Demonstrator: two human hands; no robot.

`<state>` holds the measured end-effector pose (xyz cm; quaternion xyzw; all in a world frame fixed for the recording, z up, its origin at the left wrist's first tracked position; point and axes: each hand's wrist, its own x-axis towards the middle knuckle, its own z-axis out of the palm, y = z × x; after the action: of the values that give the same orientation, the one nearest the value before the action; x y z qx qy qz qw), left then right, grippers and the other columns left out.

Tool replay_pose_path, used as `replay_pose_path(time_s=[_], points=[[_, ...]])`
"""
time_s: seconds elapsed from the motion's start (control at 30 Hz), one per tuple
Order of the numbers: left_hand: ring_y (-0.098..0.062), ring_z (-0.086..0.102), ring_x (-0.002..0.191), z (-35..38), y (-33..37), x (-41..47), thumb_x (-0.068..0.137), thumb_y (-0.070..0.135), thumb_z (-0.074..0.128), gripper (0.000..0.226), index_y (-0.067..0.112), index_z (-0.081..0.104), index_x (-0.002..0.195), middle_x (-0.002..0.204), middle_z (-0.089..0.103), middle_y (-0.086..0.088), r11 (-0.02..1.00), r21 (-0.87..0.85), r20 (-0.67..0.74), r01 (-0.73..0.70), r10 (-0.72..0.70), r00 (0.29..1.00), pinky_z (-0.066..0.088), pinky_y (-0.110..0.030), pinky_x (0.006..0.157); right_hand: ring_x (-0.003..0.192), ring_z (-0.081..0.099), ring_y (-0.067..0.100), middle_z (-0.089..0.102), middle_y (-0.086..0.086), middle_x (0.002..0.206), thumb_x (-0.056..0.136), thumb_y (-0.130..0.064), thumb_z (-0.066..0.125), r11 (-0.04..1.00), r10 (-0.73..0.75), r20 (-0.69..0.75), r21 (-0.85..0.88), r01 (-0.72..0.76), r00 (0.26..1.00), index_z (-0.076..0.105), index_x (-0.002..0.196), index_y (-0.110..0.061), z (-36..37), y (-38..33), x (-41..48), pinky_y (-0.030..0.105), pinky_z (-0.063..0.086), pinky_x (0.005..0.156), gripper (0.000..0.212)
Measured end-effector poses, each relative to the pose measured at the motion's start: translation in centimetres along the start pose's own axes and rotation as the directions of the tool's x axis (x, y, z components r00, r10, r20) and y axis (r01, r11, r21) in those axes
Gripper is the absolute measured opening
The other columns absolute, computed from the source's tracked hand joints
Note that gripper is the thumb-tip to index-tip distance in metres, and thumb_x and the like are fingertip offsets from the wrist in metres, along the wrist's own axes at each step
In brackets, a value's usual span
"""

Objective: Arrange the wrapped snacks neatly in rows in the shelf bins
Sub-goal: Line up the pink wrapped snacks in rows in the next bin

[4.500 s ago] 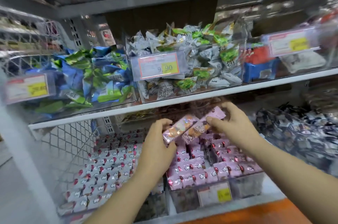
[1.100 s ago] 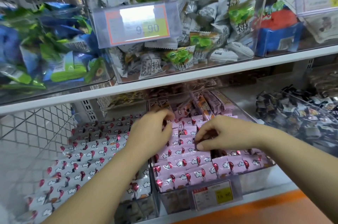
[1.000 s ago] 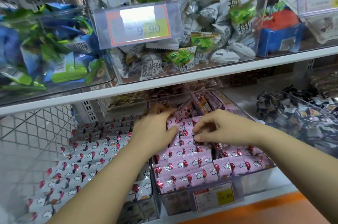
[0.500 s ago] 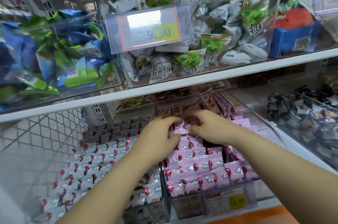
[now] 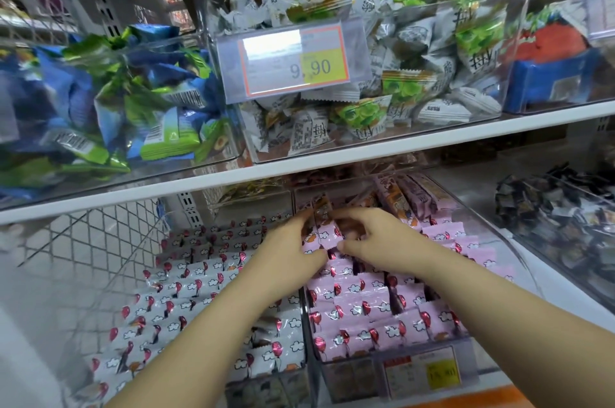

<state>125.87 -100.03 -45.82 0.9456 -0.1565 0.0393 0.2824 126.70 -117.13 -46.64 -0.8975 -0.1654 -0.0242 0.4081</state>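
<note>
A clear bin (image 5: 472, 364) on the lower shelf holds rows of pink wrapped snacks (image 5: 359, 307) printed with red balloons and clouds. Both hands are deep in this bin, near its back. My left hand (image 5: 289, 254) and my right hand (image 5: 369, 241) each pinch an edge of one pink snack (image 5: 321, 237) held between them. Behind the hands, several pink and orange snacks (image 5: 409, 197) stand upright at the bin's rear. The neighbouring bin on the left holds rows of white wrapped snacks (image 5: 186, 304) with the same balloon print.
The white shelf board (image 5: 332, 158) hangs just above my hands. On it stand clear bins of grey-green packets (image 5: 399, 91) with a 9.90 price tag (image 5: 293, 61), and blue-green packets (image 5: 116, 108). A bin of dark wrapped sweets (image 5: 559, 214) sits right. Wire mesh (image 5: 90, 234) closes the left.
Both hands moved from the middle of the pink bin toward its back and came together. They now pinch one pink snack between them. The camera drew closer.
</note>
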Motion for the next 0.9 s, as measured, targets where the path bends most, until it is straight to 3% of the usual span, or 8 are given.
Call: replay_pose_path(time_s=[0.1,0.23,0.37,0.5,0.67,0.77,0.83,0.9], points=[[-0.01,0.056,0.101,-0.2,-0.2,0.0,0.081,0.02,0.062,0.068,0.031,0.034,0.142,0.124,0.054,0.006,0.999,-0.046,0.017,0.021,-0.02,1.0,0.048,-0.024,0.084,0.048,0.046,0.005,0.058,-0.006,0.07,0.087,-0.018,0.062,0.996,0.018,0.001,0.088,-0.018,1.0,0.05,0.132,-0.027,0.1,-0.4,0.0,0.015,0.039,0.049,0.048],[-0.011,0.057,0.09,-0.4,-0.2,0.4,0.077,0.015,0.068,0.065,0.029,0.043,0.136,0.113,0.056,0.005,0.995,-0.056,0.076,0.085,-0.081,0.994,0.047,-0.018,0.069,0.076,0.064,0.024,0.065,-0.009,0.088,0.086,-0.022,0.066,0.997,-0.025,-0.022,0.073,0.027,0.999,0.058,0.123,-0.025,0.4,-1.4,0.1,0.023,0.049,0.069,0.038],[-0.013,0.058,0.076,-0.6,-0.2,1.5,0.072,0.014,0.071,0.069,0.028,0.044,0.134,0.112,0.06,0.0,0.99,-0.044,0.154,0.131,-0.123,0.98,0.046,-0.022,0.059,0.087,0.067,0.017,0.067,-0.008,0.094,0.087,-0.017,0.064,0.99,0.004,-0.026,0.139,0.0,1.0,0.062,0.116,-0.022,0.5,-1.4,0.3,0.024,0.05,0.081,0.029],[-0.011,0.059,0.075,-0.5,-0.3,1.5,0.075,0.016,0.07,0.062,0.028,0.048,0.132,0.103,0.062,0.003,0.991,-0.094,0.115,0.098,-0.087,0.99,0.042,-0.015,0.057,0.083,0.07,0.024,0.073,0.01,0.094,0.089,-0.012,0.059,0.98,0.019,-0.012,0.2,-0.016,1.0,0.062,0.104,-0.03,0.8,-1.1,0.7,0.04,0.053,0.082,0.024],[-0.009,0.052,0.085,-0.7,-0.2,0.9,0.085,0.016,0.063,0.052,0.025,0.05,0.135,0.101,0.056,0.01,0.985,-0.161,0.07,0.056,-0.045,0.997,0.036,-0.002,0.058,0.1,0.063,0.024,0.067,0.002,0.111,0.089,-0.014,0.059,0.974,-0.009,-0.009,0.227,0.011,1.0,0.062,0.109,-0.029,0.9,-1.0,1.0,0.036,0.048,0.094,0.025],[-0.012,0.053,0.083,-0.6,-0.2,0.6,0.084,0.012,0.061,0.031,0.034,0.056,0.106,0.096,0.059,0.007,0.974,-0.207,0.096,0.087,-0.068,0.993,0.04,-0.013,0.062,0.078,0.061,0.029,0.068,0.013,0.101,0.086,-0.015,0.061,0.956,-0.056,-0.024,0.286,0.061,0.998,0.059,0.112,-0.034,1.3,-1.5,1.2,0.047,0.053,0.08,0.032],[-0.014,0.055,0.073,-0.5,-0.5,0.3,0.082,0.013,0.063,0.025,0.035,0.054,0.085,0.085,0.062,0.003,0.971,-0.213,0.099,0.11,-0.09,0.991,0.041,-0.023,0.061,0.059,0.048,0.02,0.064,-0.001,0.069,0.087,-0.012,0.061,0.955,-0.057,-0.015,0.29,0.059,0.998,0.056,0.118,-0.03,1.4,-1.7,1.3,0.033,0.046,0.057,0.036],[-0.013,0.055,0.062,-0.5,-0.9,0.1,0.081,0.013,0.065,0.021,0.032,0.056,0.084,0.075,0.061,0.002,0.964,-0.232,0.102,0.127,-0.106,0.989,0.04,-0.023,0.058,0.05,0.041,0.014,0.056,-0.013,0.057,0.087,-0.01,0.062,0.945,-0.034,-0.02,0.325,0.038,0.999,0.055,0.122,-0.024,1.7,-1.7,1.4,0.024,0.035,0.049,0.037]])
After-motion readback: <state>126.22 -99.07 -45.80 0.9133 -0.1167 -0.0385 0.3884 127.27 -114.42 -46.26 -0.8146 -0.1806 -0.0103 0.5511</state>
